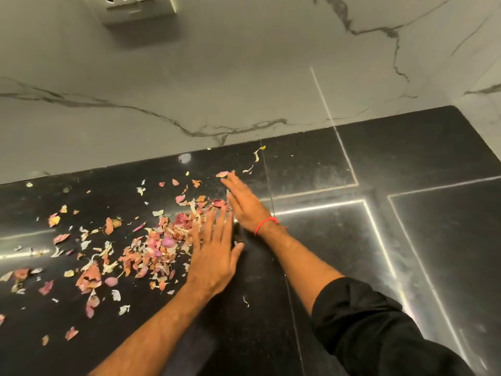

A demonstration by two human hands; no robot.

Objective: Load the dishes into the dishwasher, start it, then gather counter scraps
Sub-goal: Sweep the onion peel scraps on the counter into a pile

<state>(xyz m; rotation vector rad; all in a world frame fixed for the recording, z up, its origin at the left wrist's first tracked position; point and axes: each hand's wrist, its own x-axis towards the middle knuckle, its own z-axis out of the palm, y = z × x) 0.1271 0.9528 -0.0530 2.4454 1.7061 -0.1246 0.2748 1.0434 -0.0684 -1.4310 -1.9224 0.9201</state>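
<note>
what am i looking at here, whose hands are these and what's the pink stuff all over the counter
This is one picture from a camera worn on a person's head, looking down at their own two bare hands; no robot is involved. The left hand and right hand lie flat with straight fingers on a black counter, at the edge of a pile of scraps that look like onion and garlic skins. Neither hand holds anything; they seem to be sweeping the scraps together. The right wrist wears a red thread. Behind is a marble wall with a socket.
</note>
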